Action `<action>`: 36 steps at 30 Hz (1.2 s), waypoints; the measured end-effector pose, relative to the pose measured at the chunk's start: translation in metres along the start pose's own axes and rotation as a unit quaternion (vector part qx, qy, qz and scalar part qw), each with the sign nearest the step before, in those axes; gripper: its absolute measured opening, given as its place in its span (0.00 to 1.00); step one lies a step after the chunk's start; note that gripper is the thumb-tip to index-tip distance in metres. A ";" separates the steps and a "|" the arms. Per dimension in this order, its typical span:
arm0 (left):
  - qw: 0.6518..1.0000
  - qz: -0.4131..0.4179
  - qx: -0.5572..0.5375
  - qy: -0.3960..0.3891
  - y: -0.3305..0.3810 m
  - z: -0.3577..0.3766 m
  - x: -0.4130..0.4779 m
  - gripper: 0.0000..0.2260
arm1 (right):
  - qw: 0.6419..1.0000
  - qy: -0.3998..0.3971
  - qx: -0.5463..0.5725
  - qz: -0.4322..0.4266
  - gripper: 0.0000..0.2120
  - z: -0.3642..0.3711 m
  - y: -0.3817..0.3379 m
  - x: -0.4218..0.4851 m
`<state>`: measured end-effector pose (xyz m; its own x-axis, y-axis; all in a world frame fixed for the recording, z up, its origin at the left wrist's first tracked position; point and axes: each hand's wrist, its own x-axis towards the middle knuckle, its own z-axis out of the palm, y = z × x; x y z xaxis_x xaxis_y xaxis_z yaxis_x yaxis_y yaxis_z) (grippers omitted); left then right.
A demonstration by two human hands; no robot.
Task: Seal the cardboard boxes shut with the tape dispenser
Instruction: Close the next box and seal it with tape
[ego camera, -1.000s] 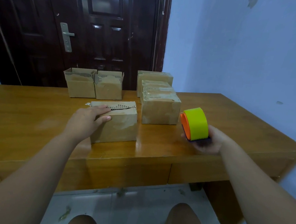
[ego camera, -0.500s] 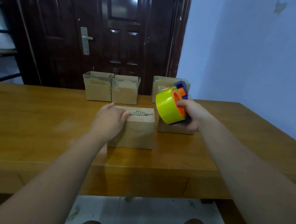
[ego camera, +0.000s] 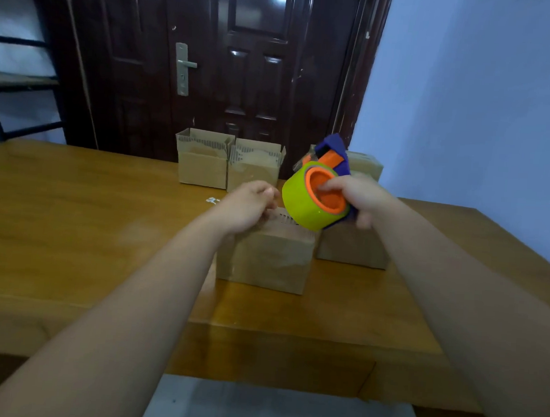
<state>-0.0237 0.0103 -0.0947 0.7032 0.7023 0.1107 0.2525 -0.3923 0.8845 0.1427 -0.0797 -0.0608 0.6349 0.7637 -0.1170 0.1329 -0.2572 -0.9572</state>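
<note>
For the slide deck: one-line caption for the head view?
Right hand holds the tape dispenser above the nearest cardboard box, left hand beside the roll over the box's top.

A plain home room: dark panelled door [ego camera: 231, 68], blue painted wall [ego camera: 469, 108], long wooden table [ego camera: 70, 226].

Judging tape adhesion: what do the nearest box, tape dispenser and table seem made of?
Nearest box: brown corrugated cardboard, matte; fluting shows at its top edge. Tape dispenser: smooth plastic by its look, orange hub, blue frame, yellow-green roll. Table: wood, glossy varnish; grain and reflections show.
</note>
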 end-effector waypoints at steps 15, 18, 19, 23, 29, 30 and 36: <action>0.931 -0.116 -0.308 0.157 0.006 -0.009 0.008 0.09 | 0.866 0.038 -0.345 -0.359 0.35 0.051 -0.010 0.003; 0.912 -0.136 -0.329 0.203 0.001 -0.012 0.011 0.03 | 0.849 0.029 -0.374 -0.372 0.36 0.056 -0.013 -0.006; 0.908 -0.145 -0.333 0.208 0.001 -0.012 0.011 0.03 | 0.848 0.023 -0.375 -0.375 0.36 0.058 -0.014 -0.008; 0.916 -0.153 -0.294 0.225 -0.005 -0.018 0.009 0.05 | 0.861 -0.005 -0.355 -0.364 0.36 0.059 -0.016 -0.013; 0.947 -0.093 -0.112 0.287 -0.022 -0.021 0.014 0.07 | 0.874 -0.047 -0.336 -0.348 0.35 0.057 -0.017 -0.011; 0.946 -0.091 -0.085 0.299 -0.024 -0.020 0.015 0.10 | 0.881 -0.045 -0.315 -0.351 0.33 0.058 -0.015 -0.011; 0.929 -0.101 -0.126 0.332 -0.036 -0.016 0.013 0.21 | 0.935 0.012 -0.125 -0.331 0.23 0.066 0.002 -0.014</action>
<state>-0.0346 0.0426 -0.1176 0.0718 0.9910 0.1129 0.1112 -0.1204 0.9865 0.0840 -0.0519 -0.0788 0.3674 0.7916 0.4882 0.6743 0.1348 -0.7261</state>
